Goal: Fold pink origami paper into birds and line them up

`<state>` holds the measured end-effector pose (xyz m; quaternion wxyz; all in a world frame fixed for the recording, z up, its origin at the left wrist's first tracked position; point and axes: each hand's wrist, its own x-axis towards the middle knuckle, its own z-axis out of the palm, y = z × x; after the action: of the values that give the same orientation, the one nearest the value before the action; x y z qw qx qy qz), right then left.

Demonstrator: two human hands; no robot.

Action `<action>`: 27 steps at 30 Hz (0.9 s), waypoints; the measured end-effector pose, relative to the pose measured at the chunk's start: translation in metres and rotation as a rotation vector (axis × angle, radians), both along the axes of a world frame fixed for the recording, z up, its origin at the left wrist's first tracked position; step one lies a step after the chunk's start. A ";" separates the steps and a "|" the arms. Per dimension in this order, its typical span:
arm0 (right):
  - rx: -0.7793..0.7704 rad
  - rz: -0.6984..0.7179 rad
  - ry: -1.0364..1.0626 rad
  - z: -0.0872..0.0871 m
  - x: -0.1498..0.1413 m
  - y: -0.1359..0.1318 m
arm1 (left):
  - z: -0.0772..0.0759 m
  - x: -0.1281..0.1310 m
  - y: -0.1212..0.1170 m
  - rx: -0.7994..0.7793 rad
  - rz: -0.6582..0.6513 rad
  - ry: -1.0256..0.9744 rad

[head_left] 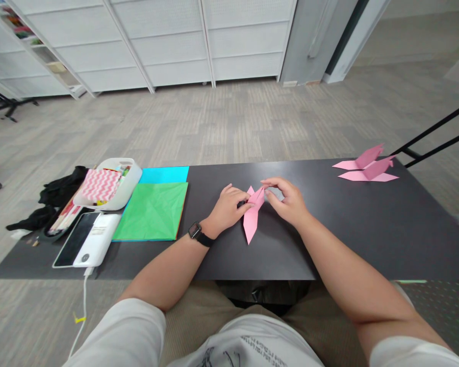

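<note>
A partly folded pink paper piece (251, 218) lies on the black table (348, 229), its long point aimed toward me. My left hand (229, 206), with a dark watch on its wrist, pinches the paper's upper left part. On the upper right tip, the fingers of my right hand (286, 200) are closed. Both hands meet over the top of the paper.
Two finished pink folded figures (367, 165) sit at the table's far right. A stack of green and blue sheets (153, 211) lies to the left, beside a white basket (112, 186) with patterned paper, a phone on a white device (86, 239), and black cloth (59, 191).
</note>
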<state>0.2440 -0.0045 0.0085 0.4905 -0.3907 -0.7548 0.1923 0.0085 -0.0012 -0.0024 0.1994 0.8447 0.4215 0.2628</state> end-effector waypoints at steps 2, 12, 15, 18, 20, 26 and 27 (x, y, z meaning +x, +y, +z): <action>0.016 -0.014 -0.010 0.000 -0.001 0.000 | 0.001 0.000 0.000 -0.008 0.000 -0.004; -0.030 0.010 0.077 -0.002 0.000 0.002 | 0.003 0.002 0.001 -0.103 -0.024 -0.111; -0.052 0.023 0.086 -0.002 0.000 0.001 | 0.003 0.003 0.002 -0.121 -0.037 -0.139; -0.055 0.038 0.079 -0.001 0.001 0.000 | 0.003 0.003 0.002 -0.140 -0.040 -0.141; -0.046 0.042 0.067 0.001 0.001 0.000 | 0.003 0.003 0.001 -0.145 -0.048 -0.154; -0.029 0.082 0.042 0.008 0.001 0.000 | 0.003 0.002 0.001 -0.132 -0.050 -0.174; -0.026 0.090 0.031 0.009 0.001 -0.001 | 0.002 0.002 0.001 -0.128 -0.049 -0.165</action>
<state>0.2454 -0.0050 0.0177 0.4880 -0.3596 -0.7614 0.2300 0.0106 0.0000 -0.0001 0.2934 0.8157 0.3986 0.2993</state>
